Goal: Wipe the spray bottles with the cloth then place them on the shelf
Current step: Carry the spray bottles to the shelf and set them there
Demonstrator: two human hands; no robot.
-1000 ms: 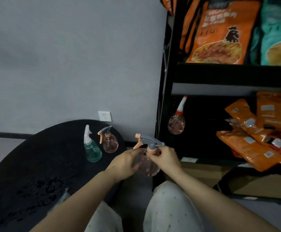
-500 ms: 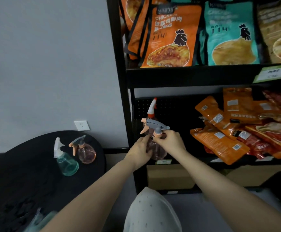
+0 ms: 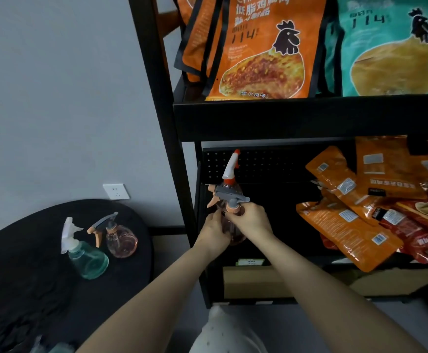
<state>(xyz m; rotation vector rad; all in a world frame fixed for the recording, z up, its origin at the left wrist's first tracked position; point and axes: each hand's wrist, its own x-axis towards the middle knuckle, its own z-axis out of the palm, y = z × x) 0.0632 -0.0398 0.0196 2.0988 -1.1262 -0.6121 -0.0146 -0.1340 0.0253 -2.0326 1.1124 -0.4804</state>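
Both my hands hold a pink spray bottle with a grey head [image 3: 229, 200] at the left end of the lower shelf [image 3: 271, 262]. My left hand [image 3: 214, 231] grips its round body from the left. My right hand [image 3: 252, 220] grips its neck and right side. Directly behind it on the shelf stands another pink bottle with a white and red nozzle [image 3: 230, 166]. On the round black table [image 3: 29, 289] at the left stand a green bottle with a white head [image 3: 86, 256] and a pink bottle with a grey head [image 3: 120, 238]. No cloth can be made out clearly.
The black shelf frame post [image 3: 167, 123] rises just left of my hands. Orange snack packets [image 3: 347, 225] lie piled on the right of the lower shelf. Large orange and teal bags [image 3: 266, 52] fill the upper shelf. A wall socket [image 3: 116, 191] sits above the table.
My hands carried the pink bottle from beside the table up and right to the lower shelf, in front of the bottle standing there. My view turned right toward the shelf.
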